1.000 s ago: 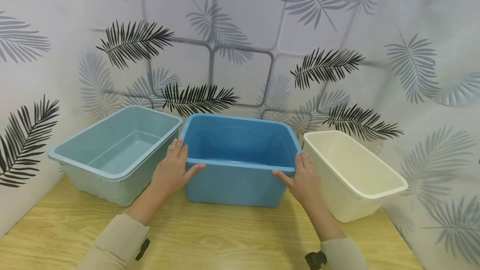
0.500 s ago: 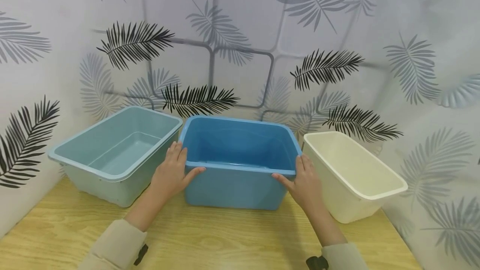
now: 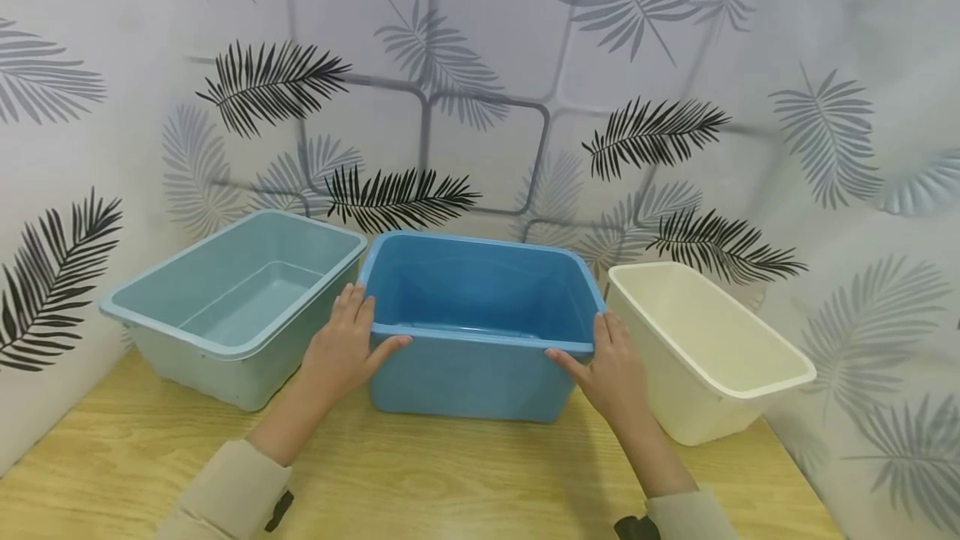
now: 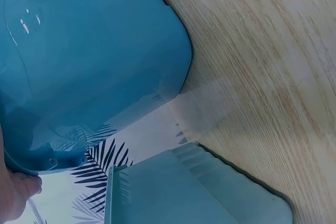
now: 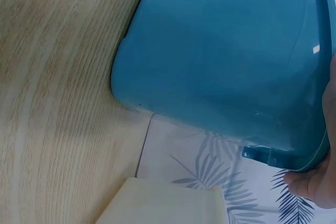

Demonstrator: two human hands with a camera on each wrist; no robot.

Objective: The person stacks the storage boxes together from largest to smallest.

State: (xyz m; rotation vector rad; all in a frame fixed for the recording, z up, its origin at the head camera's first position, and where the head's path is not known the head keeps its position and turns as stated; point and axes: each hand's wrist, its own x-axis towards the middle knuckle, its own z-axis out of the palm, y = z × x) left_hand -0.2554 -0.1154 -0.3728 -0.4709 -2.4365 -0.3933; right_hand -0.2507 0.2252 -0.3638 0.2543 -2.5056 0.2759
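Observation:
A deep blue plastic tub [image 3: 472, 377] stands upright on the wooden table in the middle of the head view, with nothing visible inside it. At its left front corner my left hand [image 3: 339, 348] grips the rim, thumb along the front edge and fingers on the side. My right hand [image 3: 611, 369] holds the right front corner in the same way. Both wrist views show fingertips [image 4: 29, 186] hooked under the rim, close to small tabs below it. The tub's outer wall [image 5: 215, 66] fills much of the right wrist view.
A pale green tub [image 3: 187, 357] stands close on the left, angled. On the right is a cream tub [image 3: 690, 407], also angled. A leaf-patterned wall covering [image 3: 487, 48] rises behind all three. Wooden tabletop [image 3: 435, 482] lies in front.
The blue tub has slid very slightly towards me, with both hands staying on its rim. The green and cream tubs have not moved.

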